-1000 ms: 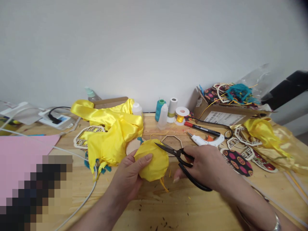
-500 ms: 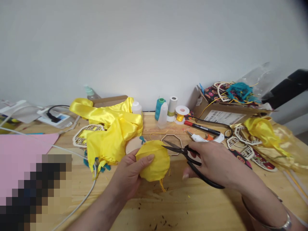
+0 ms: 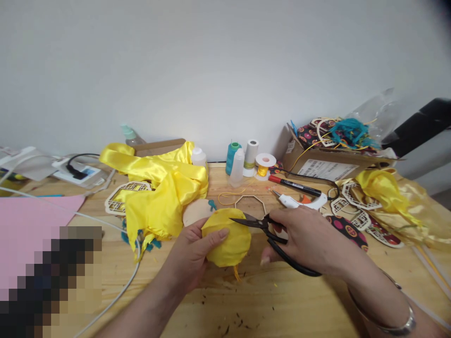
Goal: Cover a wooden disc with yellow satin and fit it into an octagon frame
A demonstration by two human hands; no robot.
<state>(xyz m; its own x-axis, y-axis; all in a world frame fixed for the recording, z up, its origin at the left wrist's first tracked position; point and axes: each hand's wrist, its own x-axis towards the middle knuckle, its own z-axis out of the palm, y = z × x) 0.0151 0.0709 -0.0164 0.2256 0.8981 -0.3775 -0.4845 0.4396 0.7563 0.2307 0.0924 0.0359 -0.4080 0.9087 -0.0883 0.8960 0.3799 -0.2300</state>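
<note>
My left hand [image 3: 192, 256] grips a round piece covered in yellow fabric [image 3: 229, 241], thumb pressed on its front, just above the wooden table [image 3: 282, 305]. My right hand [image 3: 306, 239] holds black scissors [image 3: 268, 230] by their loop handles. The blades are nearly closed and point left, with their tips over the upper right edge of the yellow piece. A loose yellow thread hangs below the piece.
A heap of yellow satin [image 3: 160, 188] lies left of centre, by a round wooden disc [image 3: 195, 212]. Behind are thread spools [image 3: 233, 157], squeeze bottles, a hexagonal wooden frame [image 3: 250, 203], a red-capped marker [image 3: 294, 186] and a white glue gun [image 3: 303, 202]. A cardboard box [image 3: 327, 164] stands at right, pink paper [image 3: 31, 220] at left.
The scissors pulled a little to the right, then came back left onto the yellow piece, and their blades have closed. My left hand kept its hold on the piece.
</note>
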